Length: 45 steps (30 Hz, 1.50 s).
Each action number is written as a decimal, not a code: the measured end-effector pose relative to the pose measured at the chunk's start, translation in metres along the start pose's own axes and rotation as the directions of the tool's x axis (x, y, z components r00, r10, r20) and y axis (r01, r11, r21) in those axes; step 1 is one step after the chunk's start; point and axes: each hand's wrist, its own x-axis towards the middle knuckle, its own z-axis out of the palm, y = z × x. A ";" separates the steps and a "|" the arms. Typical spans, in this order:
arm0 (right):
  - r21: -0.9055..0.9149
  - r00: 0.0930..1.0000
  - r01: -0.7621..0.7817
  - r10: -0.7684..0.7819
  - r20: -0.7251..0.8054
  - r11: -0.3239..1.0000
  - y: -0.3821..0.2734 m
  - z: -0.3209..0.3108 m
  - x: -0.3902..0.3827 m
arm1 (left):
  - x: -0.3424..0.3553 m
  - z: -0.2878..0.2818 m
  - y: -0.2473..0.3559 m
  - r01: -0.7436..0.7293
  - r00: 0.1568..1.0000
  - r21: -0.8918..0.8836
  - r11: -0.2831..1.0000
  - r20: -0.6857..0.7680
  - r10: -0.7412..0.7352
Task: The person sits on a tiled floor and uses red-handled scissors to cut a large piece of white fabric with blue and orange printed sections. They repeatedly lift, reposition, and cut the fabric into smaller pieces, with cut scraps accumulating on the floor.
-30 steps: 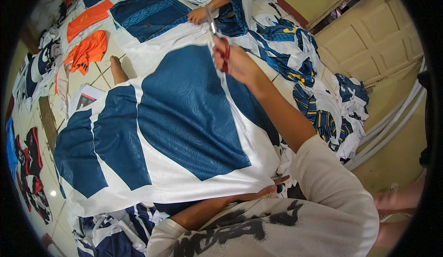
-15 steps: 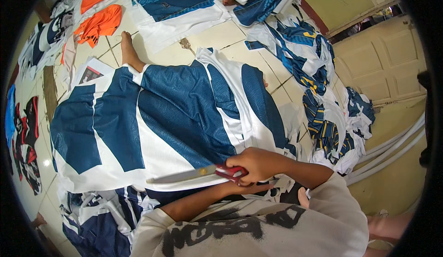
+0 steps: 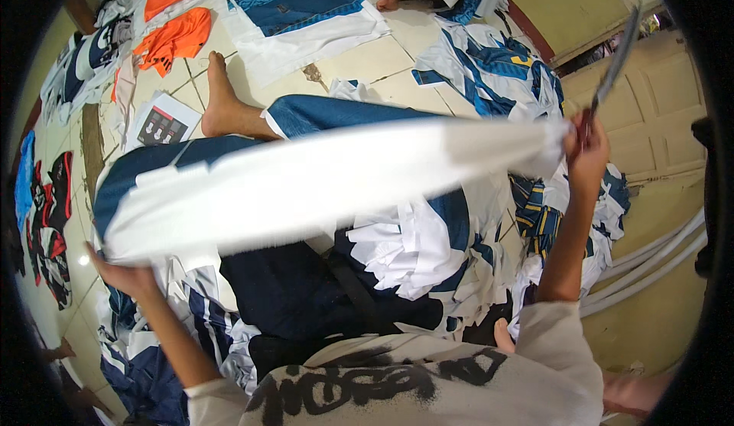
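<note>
A large white-and-teal fabric sheet (image 3: pixel 329 178) is lifted across my lap, blurred, with its white side showing. My left hand (image 3: pixel 122 269) is closed on its lower left corner. My right hand (image 3: pixel 587 151) grips red-handled scissors (image 3: pixel 615 63), blades pointing up, and the fabric's right end is bunched at the same fingers. Below the sheet lie white cloth pieces (image 3: pixel 401 250) and black cloth (image 3: pixel 321 304). My bare foot (image 3: pixel 222 105) shows beyond it.
Orange garments (image 3: pixel 176 36), teal panels (image 3: pixel 290 2), blue-white piles (image 3: pixel 489 67) and red-black pieces (image 3: pixel 53 227) lie around on the tiled floor (image 3: pixel 375 59), along with printed paper (image 3: pixel 160 120). Another person's hand (image 3: pixel 386 0) shows at the top. A door (image 3: pixel 642 105) and white pipes (image 3: pixel 650 242) are at right.
My hands have spread apart, left hand out to the left, right hand with scissors up to the right. The sheet is lifted and flipped, exposing the cloth beneath.
</note>
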 end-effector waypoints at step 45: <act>0.290 0.639 -0.668 0.329 0.696 0.685 -0.017 0.081 -0.148 | -0.268 0.129 -0.111 0.932 0.116 0.273 0.239 0.398 -0.910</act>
